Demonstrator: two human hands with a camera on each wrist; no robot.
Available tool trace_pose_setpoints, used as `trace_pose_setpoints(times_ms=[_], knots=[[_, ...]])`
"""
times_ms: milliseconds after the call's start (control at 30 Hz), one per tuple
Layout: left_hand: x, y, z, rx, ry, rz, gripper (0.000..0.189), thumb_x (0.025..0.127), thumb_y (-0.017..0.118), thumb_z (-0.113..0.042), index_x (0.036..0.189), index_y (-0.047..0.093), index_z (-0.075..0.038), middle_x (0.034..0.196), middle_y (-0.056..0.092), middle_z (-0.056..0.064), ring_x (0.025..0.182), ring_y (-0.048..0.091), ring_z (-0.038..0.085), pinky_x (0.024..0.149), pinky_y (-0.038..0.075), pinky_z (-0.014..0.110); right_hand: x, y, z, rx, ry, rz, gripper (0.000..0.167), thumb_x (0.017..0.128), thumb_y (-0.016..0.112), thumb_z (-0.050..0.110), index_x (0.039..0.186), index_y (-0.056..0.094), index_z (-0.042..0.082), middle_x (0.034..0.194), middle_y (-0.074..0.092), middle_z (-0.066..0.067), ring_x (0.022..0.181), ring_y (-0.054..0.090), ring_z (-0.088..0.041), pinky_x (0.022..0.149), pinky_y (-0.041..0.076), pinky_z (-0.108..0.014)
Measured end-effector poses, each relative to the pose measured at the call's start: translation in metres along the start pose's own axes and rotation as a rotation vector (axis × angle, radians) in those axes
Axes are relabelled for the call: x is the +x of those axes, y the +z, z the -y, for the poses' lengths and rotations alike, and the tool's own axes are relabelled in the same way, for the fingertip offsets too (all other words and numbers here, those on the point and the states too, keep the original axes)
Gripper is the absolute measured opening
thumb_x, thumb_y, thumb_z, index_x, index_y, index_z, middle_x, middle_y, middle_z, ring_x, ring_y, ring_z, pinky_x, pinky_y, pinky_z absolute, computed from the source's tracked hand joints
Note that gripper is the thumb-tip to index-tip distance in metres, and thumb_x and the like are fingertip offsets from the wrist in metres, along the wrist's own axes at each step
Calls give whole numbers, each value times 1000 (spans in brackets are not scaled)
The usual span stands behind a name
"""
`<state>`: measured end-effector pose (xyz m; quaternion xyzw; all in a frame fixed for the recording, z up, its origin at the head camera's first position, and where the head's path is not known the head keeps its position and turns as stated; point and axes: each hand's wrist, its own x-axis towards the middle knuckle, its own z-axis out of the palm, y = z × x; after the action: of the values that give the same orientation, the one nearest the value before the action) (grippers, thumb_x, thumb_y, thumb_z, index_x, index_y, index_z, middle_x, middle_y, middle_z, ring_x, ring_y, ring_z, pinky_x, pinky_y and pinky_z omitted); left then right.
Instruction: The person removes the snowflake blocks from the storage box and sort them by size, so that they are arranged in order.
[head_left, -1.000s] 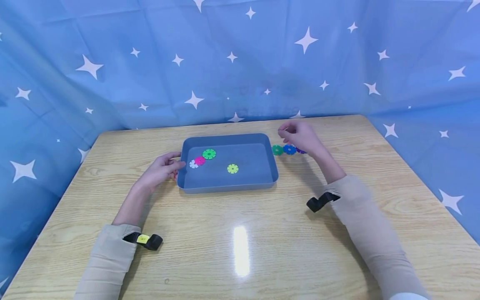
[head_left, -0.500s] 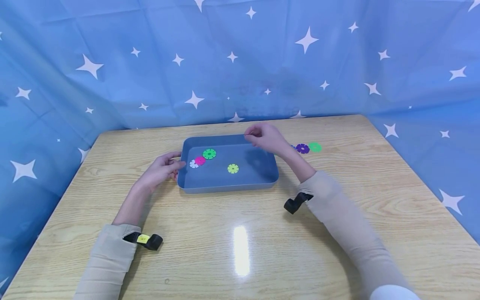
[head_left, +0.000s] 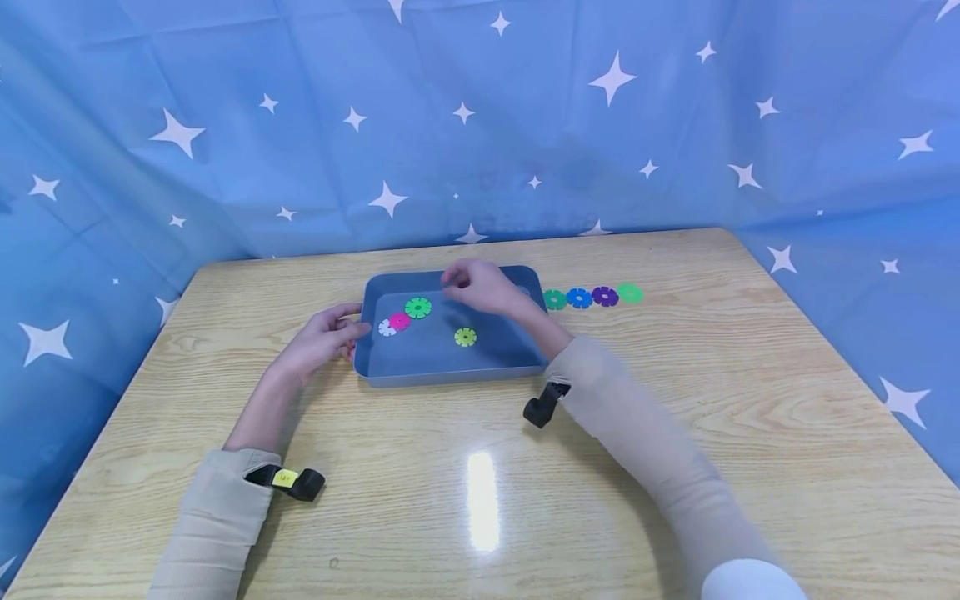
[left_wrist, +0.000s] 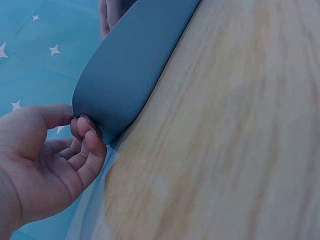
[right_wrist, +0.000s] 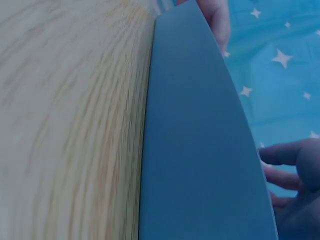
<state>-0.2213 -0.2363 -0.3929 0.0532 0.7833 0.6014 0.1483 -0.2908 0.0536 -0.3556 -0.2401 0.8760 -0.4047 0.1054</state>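
My left hand [head_left: 324,337] grips the left end of a blue-grey tray [head_left: 450,377], thumb at the rim and fingers curled against the outer wall, as the left wrist view shows. Over the tray's back middle hovers my right hand [head_left: 480,286], its fingers loosely bent. No object shows in it, and in the right wrist view the tray wall partly hides its fingertips. Inside the tray lie notched plastic discs: a green disc [head_left: 418,308], a pink disc [head_left: 400,322] overlapping a white disc [head_left: 386,328], and a yellow disc [head_left: 465,337].
Right of the tray, a row of discs lies on the wooden table [head_left: 390,467]: a dark green disc [head_left: 555,299], a blue disc [head_left: 579,298], a purple disc [head_left: 605,297] and a light green disc [head_left: 631,292]. A starry blue curtain [head_left: 450,150] hangs behind.
My right hand has moved left from above the row of discs to over the tray, uncovering the whole row. The left hand and the tray have stayed put.
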Motion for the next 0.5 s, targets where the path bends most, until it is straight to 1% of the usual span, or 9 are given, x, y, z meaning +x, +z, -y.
trace_pose_setpoints(times_ms=[167,333,500], knots=[[0,0,0,-1,2,-1,60,104,56,-15,154,30,5,90,56,9,68,56,10,66,53,23,10,14,9,-33,20,26,30,99,64,12,125,64,-2,113,68,-15,104,64,-26,86,52,-35],[1,0,1,-7,5,4,59,104,56,-14,154,31,5,89,57,9,67,56,10,66,53,24,18,26,13,-64,41,68,33,98,65,14,127,62,-2,117,67,-16,108,64,-26,88,52,-35],[1,0,2,-10,5,8,59,104,56,-14,154,31,5,89,57,9,66,56,10,66,53,23,26,36,12,-112,97,87,40,98,68,19,132,59,0,123,64,-15,112,61,-26,91,51,-35]])
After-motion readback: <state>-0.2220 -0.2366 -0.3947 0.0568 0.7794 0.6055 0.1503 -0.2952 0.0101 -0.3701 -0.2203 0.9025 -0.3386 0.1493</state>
